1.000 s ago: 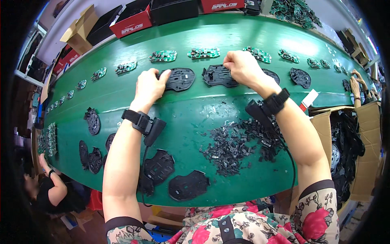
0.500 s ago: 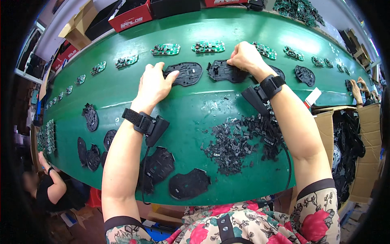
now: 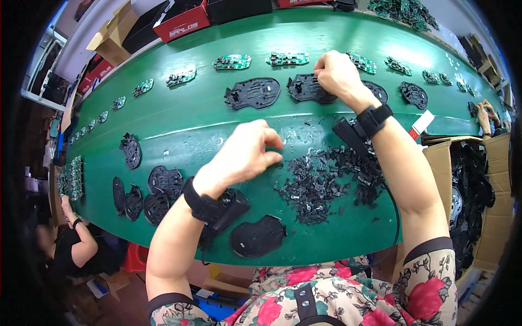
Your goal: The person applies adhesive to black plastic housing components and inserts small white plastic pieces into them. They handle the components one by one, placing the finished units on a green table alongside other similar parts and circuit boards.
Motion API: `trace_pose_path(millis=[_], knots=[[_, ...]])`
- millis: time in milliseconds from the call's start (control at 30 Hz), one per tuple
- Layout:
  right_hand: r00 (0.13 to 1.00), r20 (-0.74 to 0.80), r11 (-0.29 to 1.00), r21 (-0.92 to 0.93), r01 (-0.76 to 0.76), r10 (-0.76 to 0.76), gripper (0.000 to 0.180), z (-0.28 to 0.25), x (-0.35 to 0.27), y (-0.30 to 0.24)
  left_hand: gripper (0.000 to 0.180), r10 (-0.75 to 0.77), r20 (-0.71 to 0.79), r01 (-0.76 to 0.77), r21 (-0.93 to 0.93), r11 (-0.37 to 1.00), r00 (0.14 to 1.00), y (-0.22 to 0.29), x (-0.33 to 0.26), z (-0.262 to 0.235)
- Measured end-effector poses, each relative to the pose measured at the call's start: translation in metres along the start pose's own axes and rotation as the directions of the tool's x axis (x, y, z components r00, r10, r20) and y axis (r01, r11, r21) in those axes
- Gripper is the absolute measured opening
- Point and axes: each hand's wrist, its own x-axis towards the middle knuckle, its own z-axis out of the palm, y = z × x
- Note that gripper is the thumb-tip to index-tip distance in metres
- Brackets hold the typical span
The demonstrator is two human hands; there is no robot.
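My left hand (image 3: 247, 154) hovers beside the left edge of a pile of small black plastic parts (image 3: 312, 187). Its thumb and fingers are curved but apart, with nothing visible between them. Farther off, my right hand (image 3: 338, 76) is closed over the right end of a black plastic mouse base (image 3: 306, 89); its fingertips are hidden, so what they pinch cannot be made out. A second mouse base (image 3: 253, 93) lies just left of that one. Behind them sit green circuit boards, one (image 3: 287, 58) straight beyond the right base and another (image 3: 232, 62) beyond the left.
More black mouse shells (image 3: 258, 237) lie at the near edge and left. Circuit boards (image 3: 180, 77) run in a curved row along the table (image 3: 179, 119). An open carton (image 3: 437, 168) of black parts stands at right. Other people's hands (image 3: 484, 117) work at both far ends.
My left hand has let go of the left mouse base and come nearer, toward the small parts pile. The right hand stays at its base, its fingers now more curled over it.
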Motion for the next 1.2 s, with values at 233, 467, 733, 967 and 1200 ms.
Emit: trace_pose_path(millis=[233, 467, 733, 967, 1200], knots=[[0.99, -0.075, 0.974, 0.18, 0.135, -0.123, 0.015, -0.037, -0.041, -0.017, 0.017, -0.031, -0.103, 0.032, 0.009, 0.999, 0.994, -0.002, -0.017, 0.028], [0.975, -0.091, 0.929, 0.296, 0.222, -0.204, 0.014, -0.049, -0.078, -0.033, 0.011, 0.075, -0.154, -0.053, 0.145, 0.988, 0.985, 0.003, -0.021, 0.039], [0.934, 0.298, 0.804, 0.594, -0.021, -0.196, 0.021, -0.045, -0.121, -0.059, 0.013, -0.335, -0.105, 0.139, -0.765, 0.629, 0.937, -0.002, -0.019, 0.029], [0.907, 0.381, 0.417, 0.864, -0.281, -0.178, 0.022, -0.021, -0.132, -0.075, 0.011, -0.356, 0.016, 0.077, -0.984, 0.158, 0.934, 0.007, -0.019, 0.018], [0.937, 0.261, 0.634, 0.771, -0.058, -0.232, 0.019, -0.029, -0.124, -0.078, 0.016, -0.271, -0.126, -0.003, -0.911, 0.412, 0.954, 0.007, -0.02, 0.006]])
